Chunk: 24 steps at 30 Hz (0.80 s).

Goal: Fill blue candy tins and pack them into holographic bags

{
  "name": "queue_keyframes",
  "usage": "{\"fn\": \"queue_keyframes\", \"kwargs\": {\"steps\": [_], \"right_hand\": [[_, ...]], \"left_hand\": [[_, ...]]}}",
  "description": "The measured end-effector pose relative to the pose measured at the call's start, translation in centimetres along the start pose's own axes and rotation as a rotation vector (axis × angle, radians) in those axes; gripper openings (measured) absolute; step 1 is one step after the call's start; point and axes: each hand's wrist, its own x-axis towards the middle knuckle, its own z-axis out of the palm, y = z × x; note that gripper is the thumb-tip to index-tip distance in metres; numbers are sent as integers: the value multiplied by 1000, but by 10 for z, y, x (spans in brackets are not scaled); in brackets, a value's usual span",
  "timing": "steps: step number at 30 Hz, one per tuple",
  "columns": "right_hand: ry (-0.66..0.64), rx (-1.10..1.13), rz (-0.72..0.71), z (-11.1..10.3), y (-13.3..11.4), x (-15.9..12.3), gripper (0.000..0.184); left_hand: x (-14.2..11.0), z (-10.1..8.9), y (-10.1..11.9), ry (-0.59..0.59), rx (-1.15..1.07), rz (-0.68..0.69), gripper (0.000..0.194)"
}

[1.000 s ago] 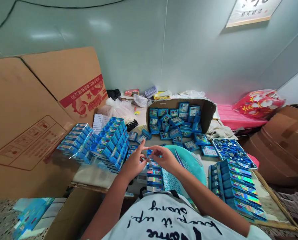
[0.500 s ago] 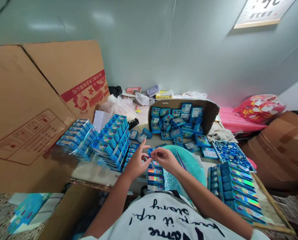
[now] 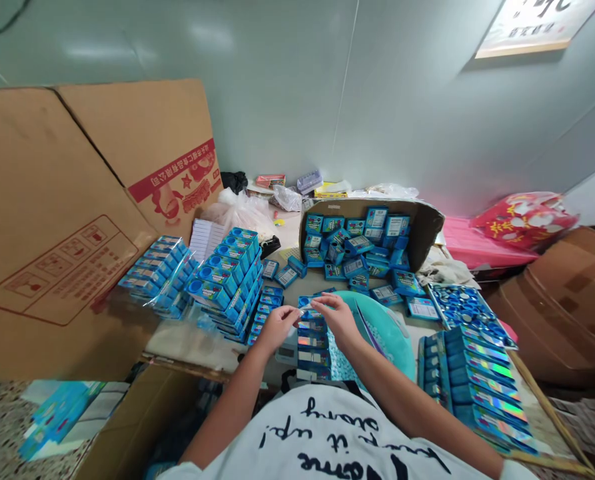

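Both hands meet over a row of small blue boxes (image 3: 313, 343) with shiny sides. My left hand (image 3: 278, 328) is closed, thumb and fingertips pinched together at the row's left edge. My right hand (image 3: 338, 319) is closed too, its fingertips brought together just right of the left ones. Something small and pale shows between the fingertips, too small to name. Right beside the row, partly under my right forearm, is a turquoise basin (image 3: 401, 347) with pale blue pellets (image 3: 341, 360) in and near it. Another row of blue boxes (image 3: 266, 312) lies left of my left hand.
Stacked blue boxes (image 3: 227, 273) and a plastic-wrapped pack (image 3: 157, 270) stand left, before a large carton (image 3: 92, 220). A cut-open carton (image 3: 422, 223) holds loose blue boxes behind the basin. On the right are a tray of small blue pieces (image 3: 470, 310) and more box rows (image 3: 482, 380).
My left hand has gone from raised, spread fingers to a pinch and sits slightly lower. My right hand has turned a little, its fingertips still near the left ones. The view has shifted slightly.
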Motion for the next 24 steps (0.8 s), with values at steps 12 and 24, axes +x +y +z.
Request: {"fn": "queue_keyframes", "kwargs": {"steps": [12,24], "right_hand": [[118,-98,80,16,47,-4,26],[115,-157,-30,17,46,-1,31]], "left_hand": [[37,-16,-29,-3,191,-123,25],[40,-2,-45,60,-72,-350,20]]}}
